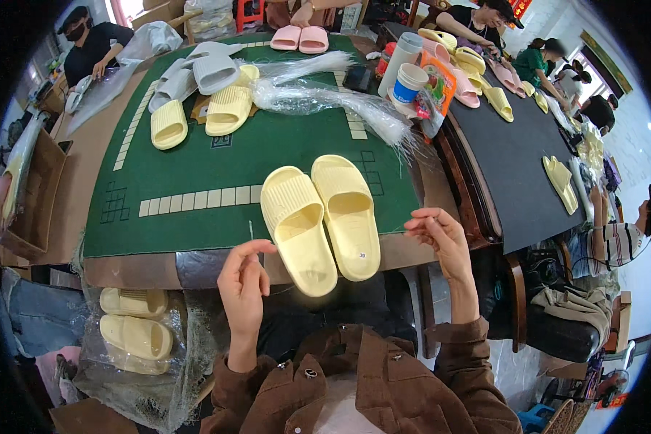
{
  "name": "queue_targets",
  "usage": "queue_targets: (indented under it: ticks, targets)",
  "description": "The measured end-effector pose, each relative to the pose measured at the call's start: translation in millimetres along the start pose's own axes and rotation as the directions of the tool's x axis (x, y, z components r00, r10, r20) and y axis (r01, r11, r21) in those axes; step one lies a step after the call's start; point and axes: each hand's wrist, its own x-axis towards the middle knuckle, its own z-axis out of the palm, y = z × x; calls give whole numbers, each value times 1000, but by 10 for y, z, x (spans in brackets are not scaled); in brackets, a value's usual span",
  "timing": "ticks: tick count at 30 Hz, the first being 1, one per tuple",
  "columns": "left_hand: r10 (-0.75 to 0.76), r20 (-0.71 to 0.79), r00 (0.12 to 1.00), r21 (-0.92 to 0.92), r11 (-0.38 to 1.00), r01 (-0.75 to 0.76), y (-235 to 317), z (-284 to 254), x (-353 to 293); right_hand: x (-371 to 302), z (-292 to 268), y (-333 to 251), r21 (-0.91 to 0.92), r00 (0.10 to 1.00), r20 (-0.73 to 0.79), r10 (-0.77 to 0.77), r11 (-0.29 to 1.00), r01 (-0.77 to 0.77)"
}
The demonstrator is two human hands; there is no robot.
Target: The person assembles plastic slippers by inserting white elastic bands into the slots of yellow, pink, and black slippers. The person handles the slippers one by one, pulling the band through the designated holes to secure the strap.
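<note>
Two pale yellow slide sandals, a left one (296,228) and a right one (346,217), lie side by side at the table's near edge, with their heels over it. The right one has a small round sticker in its heel. Beside the left sandal's heel is my left hand (242,289), its fingers curled; a thin clear strand (251,230) sticks up at its index finger. My right hand (445,242) hovers right of the pair, thumb and fingertips pinched together. What it pinches is too fine to make out. Neither hand visibly touches the sandals.
Bundles of clear plastic strands (325,101) lie across the green table mat (267,159). Behind are more yellow sandals (168,124), grey sandals (215,69) and pink sandals (300,39). A paper cup (409,87) stands right. Bagged sandals (136,336) sit below left. Several people work around.
</note>
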Motion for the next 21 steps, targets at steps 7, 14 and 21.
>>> queue_targets:
  ticks: [7,14,21]
  targets:
    - [-82,119,989,75,994,74,-47,142,-35,78,85,8,406,976,-216,-4,909,94]
    - [16,257,966,456,879,-136,-265,366,-20,246,275,-43,92,979,-187,-76,991,94]
    - [48,270,962,660,718,-221,-345,555,51,297,767,253,-347,1000,9,-19,938,21]
